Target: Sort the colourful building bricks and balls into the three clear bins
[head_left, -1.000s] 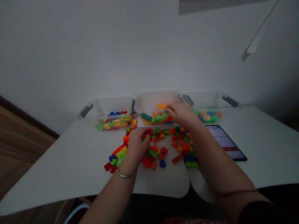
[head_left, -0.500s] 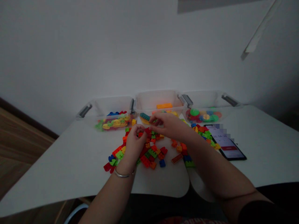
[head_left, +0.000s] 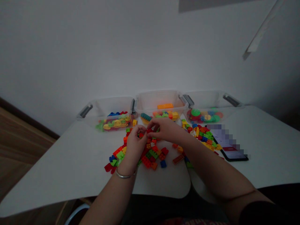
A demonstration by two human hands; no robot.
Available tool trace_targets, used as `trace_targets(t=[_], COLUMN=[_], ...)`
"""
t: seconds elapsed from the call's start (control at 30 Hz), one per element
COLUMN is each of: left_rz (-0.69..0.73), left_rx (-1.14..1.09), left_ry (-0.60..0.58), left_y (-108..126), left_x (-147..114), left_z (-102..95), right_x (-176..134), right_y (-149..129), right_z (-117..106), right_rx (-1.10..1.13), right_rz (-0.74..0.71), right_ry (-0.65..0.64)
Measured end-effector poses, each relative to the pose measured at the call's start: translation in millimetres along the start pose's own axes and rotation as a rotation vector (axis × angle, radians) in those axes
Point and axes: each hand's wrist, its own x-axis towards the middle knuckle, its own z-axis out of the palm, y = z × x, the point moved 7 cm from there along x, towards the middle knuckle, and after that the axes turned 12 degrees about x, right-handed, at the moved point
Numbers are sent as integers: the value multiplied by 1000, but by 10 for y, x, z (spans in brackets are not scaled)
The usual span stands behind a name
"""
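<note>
Above the loose pile of toy building bricks (head_left: 153, 153), both my hands come together. My left hand (head_left: 135, 143), with a silver bangle at the wrist, is closed with its fingertips on a small red building brick (head_left: 149, 130). From the other side, the thumb and curled fingers of my right hand (head_left: 167, 129) pinch at the same red brick, which they partly hide. Just under my hands lie red, orange and green bricks. A blue brick (head_left: 163, 164) and an orange brick lying studs up (head_left: 178, 159) are at the pile's near side.
Three clear plastic boxes stand along the wall: a left box (head_left: 100, 106), a middle box (head_left: 150, 100) and a right box (head_left: 206, 98), each holding coloured pieces. More bricks (head_left: 203, 134) lie beyond my right forearm, beside a phone (head_left: 231, 150). The white table (head_left: 77, 165) has a curved front edge.
My right hand has moved slightly down and left, its fingertips now meeting those of my left hand at the red brick. My left hand has stayed nearly still.
</note>
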Motion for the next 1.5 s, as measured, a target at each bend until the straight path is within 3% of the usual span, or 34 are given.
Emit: trace_targets(t=[0.2, 0.47, 0.6, 0.7, 0.87, 1.1, 1.37, 1.5], left_rz=[41, 254, 315, 302, 289, 346, 474, 523], left_rx=[-20, 205, 252, 281, 344, 471, 571, 642], left_ry=[-9, -43, -54, -63, -95, -189, -258, -254], left_y=[34, 163, 193, 176, 129, 105, 170, 171], left_x=[-10, -47, -53, -47, -28, -41, -114, -144], left_z=[16, 43, 62, 71, 112, 224, 315, 359], right_x=[-11, -115, -151, -146, -74, 19, 25, 22], right_y=[-67, -164, -15, 141, 277, 238, 211, 148], right_z=[-87, -808, -1113, -1238, -1195, -869, -814, -862], right_rx=[-85, -247, -324, -379, -493, -743, -781, -689], right_rz=[-59, -114, -108, -98, -57, -11, -2, -33], right_ry=[46, 436, 552, 567, 407, 224, 210, 296])
